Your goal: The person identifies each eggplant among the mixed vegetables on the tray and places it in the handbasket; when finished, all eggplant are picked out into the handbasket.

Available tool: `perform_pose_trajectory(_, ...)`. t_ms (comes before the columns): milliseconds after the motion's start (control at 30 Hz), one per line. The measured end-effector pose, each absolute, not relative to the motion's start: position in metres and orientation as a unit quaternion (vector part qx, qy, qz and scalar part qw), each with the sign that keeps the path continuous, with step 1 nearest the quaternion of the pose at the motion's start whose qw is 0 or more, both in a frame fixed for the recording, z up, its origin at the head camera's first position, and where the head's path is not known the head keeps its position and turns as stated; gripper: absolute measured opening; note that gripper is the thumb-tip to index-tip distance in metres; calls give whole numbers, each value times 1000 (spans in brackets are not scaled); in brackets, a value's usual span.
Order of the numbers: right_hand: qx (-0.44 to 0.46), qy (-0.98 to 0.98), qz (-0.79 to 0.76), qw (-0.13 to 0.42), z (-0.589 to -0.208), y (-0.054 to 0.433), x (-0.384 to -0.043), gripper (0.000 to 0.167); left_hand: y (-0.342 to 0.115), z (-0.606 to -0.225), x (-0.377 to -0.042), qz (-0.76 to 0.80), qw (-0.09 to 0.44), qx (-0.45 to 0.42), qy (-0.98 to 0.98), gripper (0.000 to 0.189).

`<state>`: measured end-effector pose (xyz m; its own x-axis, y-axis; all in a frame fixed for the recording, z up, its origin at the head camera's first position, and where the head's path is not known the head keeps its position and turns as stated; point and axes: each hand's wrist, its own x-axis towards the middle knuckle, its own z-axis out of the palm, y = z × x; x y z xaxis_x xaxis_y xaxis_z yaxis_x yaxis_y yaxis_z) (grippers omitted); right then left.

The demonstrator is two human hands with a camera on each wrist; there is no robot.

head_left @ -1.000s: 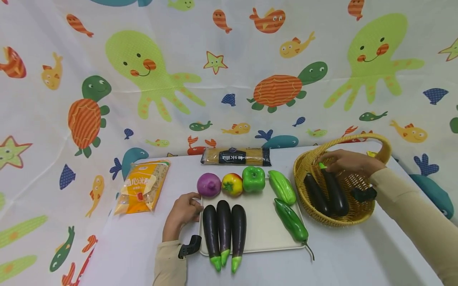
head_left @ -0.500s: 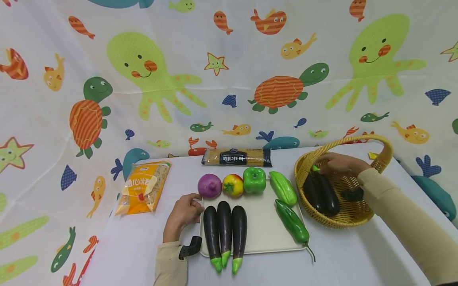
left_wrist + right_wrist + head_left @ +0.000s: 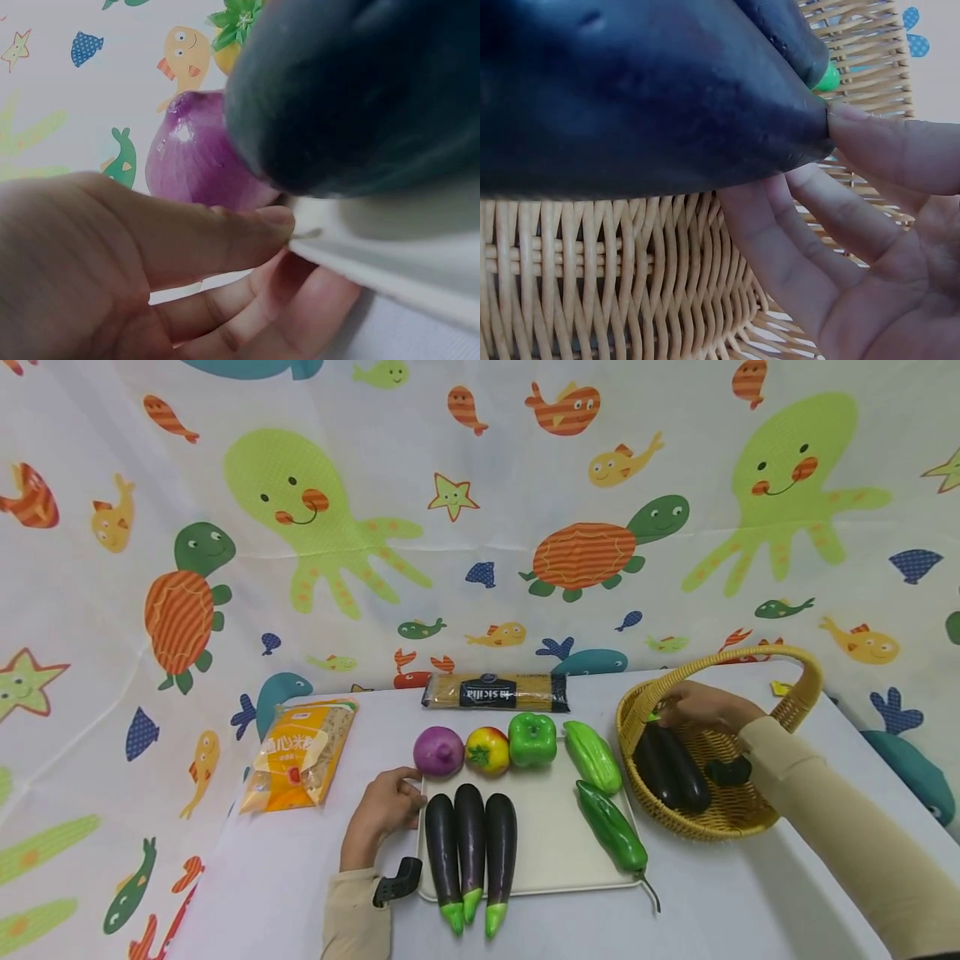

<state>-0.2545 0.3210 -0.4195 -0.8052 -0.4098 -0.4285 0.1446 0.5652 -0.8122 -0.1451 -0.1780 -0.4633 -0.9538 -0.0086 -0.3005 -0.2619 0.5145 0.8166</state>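
Note:
My right hand [image 3: 708, 706] reaches into a wicker basket [image 3: 738, 814] and holds a dark eggplant [image 3: 686, 772] by its stem end. In the right wrist view the thumb lies on that end, with fingers [image 3: 761, 247] beneath. Another eggplant [image 3: 654, 770] lies alongside it on the left, its green tip [image 3: 828, 77] showing. At the left edge of a cream tray [image 3: 555, 839], my left hand [image 3: 386, 806] pinches the rim, thumb above and fingers below. Three eggplants [image 3: 471, 847] lie side by side on the tray, stems over its front edge.
Along the tray's back sit a purple onion [image 3: 438, 752], a red-yellow fruit [image 3: 487, 752] and a green bell pepper [image 3: 532, 740]. A light green vegetable [image 3: 592, 756] and a green chili pepper [image 3: 613, 828] lie at its right. Behind are a spaghetti pack [image 3: 495, 692] and an orange bag [image 3: 300, 756].
My right hand has moved left inside the basket, bringing its eggplant against the other one there. The left hand keeps its place on the tray rim.

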Motion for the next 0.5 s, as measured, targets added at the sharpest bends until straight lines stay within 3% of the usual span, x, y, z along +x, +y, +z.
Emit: perform_pose_trajectory(500, -91, 860, -441, 241, -423, 319, -250, 34, -178, -464, -145, 482, 129, -74, 864, 36)
